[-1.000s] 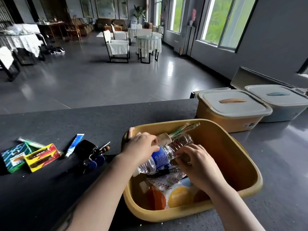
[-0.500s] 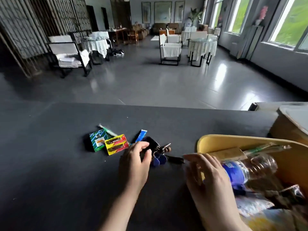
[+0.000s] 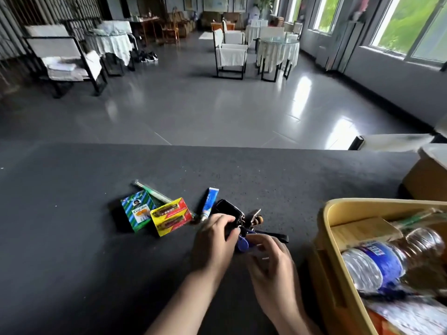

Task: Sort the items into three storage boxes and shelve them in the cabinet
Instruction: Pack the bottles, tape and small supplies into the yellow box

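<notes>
A key bunch [image 3: 228,209] with a black pouch, blue tags and a black strap lies on the dark counter [image 3: 72,238]. My left hand [image 3: 212,238] grips the pouch from the near side. Beside it, my right hand [image 3: 271,264] pinches a blue tag of the same bunch. To the left lie a white-blue tube [image 3: 209,202], a yellow-red box [image 3: 170,216], a green striped box [image 3: 137,211] and a wrapped toothbrush [image 3: 148,191]. The open yellow storage box [image 3: 338,211] at the right holds a water bottle [image 3: 384,261], a wooden block and snack packets.
An orange storage box with a pale lid [image 3: 428,180] stands at the far right of the counter. Beyond the counter's far edge is a grey tiled floor with chairs and cloth-covered tables. Windows line the right wall.
Both hands left the bottle in the yellow box and moved left to the key bunch. First the left hand reached it, now the right hand holds it too. The view swung left.
</notes>
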A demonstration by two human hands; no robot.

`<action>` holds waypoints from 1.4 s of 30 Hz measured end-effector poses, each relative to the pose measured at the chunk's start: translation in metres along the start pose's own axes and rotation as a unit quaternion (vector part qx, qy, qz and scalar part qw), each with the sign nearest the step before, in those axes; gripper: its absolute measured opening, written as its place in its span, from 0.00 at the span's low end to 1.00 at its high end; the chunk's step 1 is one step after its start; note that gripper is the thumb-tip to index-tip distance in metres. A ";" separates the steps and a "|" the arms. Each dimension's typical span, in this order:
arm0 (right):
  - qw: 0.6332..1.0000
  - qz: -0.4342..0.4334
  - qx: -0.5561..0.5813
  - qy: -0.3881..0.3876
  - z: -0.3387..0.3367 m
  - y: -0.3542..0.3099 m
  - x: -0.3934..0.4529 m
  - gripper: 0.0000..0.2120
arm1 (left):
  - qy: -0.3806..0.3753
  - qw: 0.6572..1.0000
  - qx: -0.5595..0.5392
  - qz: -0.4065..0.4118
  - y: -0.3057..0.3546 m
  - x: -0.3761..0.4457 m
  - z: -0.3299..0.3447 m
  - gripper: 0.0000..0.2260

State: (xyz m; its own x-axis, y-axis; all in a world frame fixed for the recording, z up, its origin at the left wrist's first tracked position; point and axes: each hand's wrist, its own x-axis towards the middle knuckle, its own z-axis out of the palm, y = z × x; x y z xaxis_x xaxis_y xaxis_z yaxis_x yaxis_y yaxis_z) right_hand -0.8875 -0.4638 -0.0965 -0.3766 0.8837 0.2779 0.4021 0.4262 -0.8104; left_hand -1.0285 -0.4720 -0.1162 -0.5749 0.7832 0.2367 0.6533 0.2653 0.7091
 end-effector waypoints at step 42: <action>0.938 -0.073 -0.316 -0.120 0.110 0.014 0.072 0.16 | 0.133 0.978 0.157 -0.042 -0.092 -0.049 -0.044 0.24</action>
State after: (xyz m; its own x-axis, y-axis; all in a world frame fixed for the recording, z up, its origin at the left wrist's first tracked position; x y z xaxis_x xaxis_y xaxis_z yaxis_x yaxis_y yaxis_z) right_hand -1.0010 -0.4152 -0.1443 -0.6134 0.7699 0.1760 0.7172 0.6363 -0.2842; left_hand -1.0824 -0.5598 -0.1638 -0.7134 0.5882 0.3809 0.6934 0.5144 0.5045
